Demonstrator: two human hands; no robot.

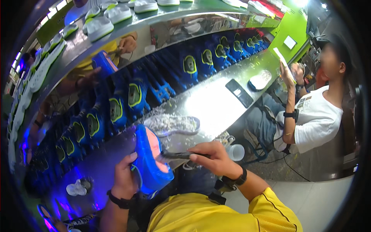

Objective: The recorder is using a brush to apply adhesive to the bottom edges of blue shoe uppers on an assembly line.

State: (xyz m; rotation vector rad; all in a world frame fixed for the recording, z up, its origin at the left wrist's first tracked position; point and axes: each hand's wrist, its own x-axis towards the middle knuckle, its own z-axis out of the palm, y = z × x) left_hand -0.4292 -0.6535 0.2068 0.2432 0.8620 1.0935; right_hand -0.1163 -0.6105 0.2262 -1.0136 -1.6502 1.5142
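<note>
My left hand (124, 176) is wrapped round the side of a blue shoe upper (141, 154), tilted so that its pink underside faces my right. In my right hand (217, 157) is a dark-handled brush (179, 155); its tip meets the pink underside near the middle. Just beyond the shoe, a pale shoe sole (172, 125) lies on the metal bench with white shreds or foam on it. A crumpled white wad (76, 188) rests on the bench to the left of my left hand.
Blue shoes with yellow-green collars (135, 95) line a rack behind the bench. Above runs a metal shelf (154, 17) bearing pale soles. A dark flat phone-like object (239, 92) and another sole (260, 80) lie rightward. A co-worker (315, 112) sits at right holding a sole; a plastic cup (235, 152) stands nearer.
</note>
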